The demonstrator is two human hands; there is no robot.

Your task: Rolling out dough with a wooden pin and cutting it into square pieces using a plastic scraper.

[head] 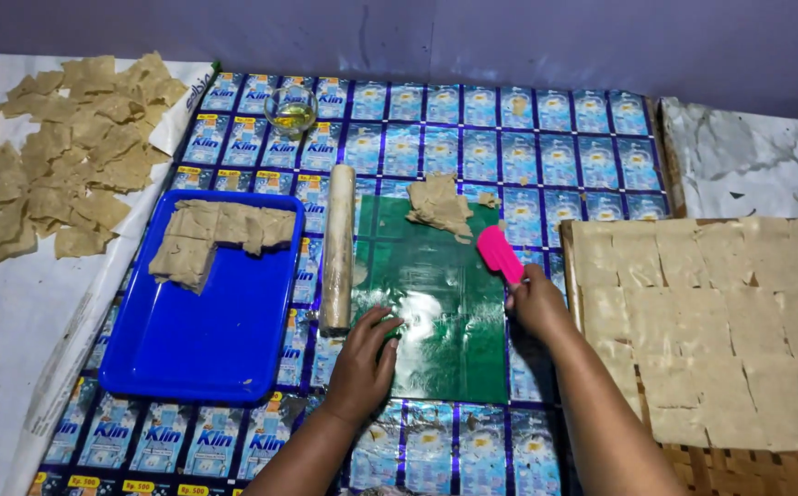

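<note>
The left hand [364, 360] lies flat, fingers spread and holding nothing, pressing the near left edge of a shiny green plastic sheet [445, 303] spread over a surface covered in blue and silver sachet wrappers [546, 138]. The right hand [537, 303], at the sheet's right edge, has its grip closed around a pink spatula [500, 254]; only the blade shows, the handle being hidden inside the fist. Both forearms run out of view at the near edge. A crumpled lump of tan dough [439, 204] sits at the far end of the green sheet, with a small scrap just right of it. A pale rolling pin [337, 248] lies just left of the sheet, its near end beside the left fingers. Farther left, a blue tray [206, 340] holds a slab of dough pieces [215, 234] at its far end. Thin tan squares [59, 147] are scattered on a white sheet at far left, cut off by the frame. On the right, a woven tray [730, 468] carries rows of flat dough squares [720, 321], also cut off. A small glass bowl [290, 108] with yellowish liquid stands at the far side.
</note>
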